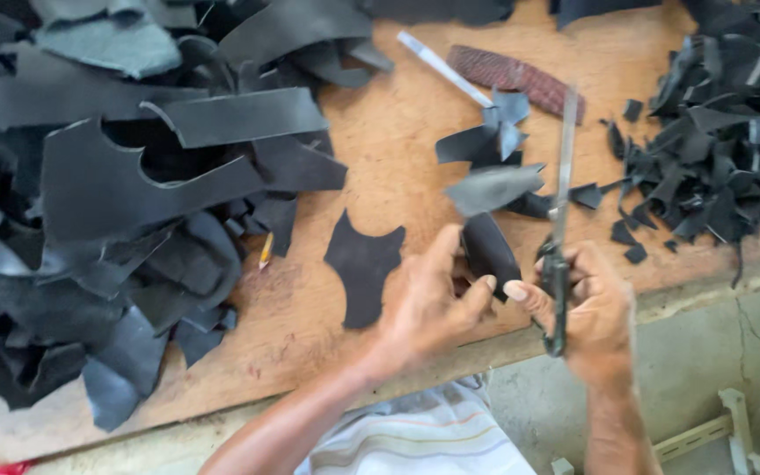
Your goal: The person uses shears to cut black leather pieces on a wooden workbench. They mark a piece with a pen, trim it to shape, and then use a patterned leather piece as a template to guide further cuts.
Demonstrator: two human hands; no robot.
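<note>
My left hand (433, 299) grips a dark leather piece (488, 248) that curls up between thumb and fingers, just above the near edge of a wooden board (398, 149). My right hand (589, 312) holds large scissors (560, 220) by the handles, the long blades pointing up and away beside that piece. A cut black leather shape (362, 264) lies flat on the board just left of my left hand. Several grey-black offcuts (494, 176) lie beyond the hands.
A big heap of black leather sheets (107, 193) fills the left side. A pile of small black scraps (714, 149) sits at the right. A brown rasp-like tool (516, 77), a white strip (442, 66) and a pencil (266, 251) lie on the board.
</note>
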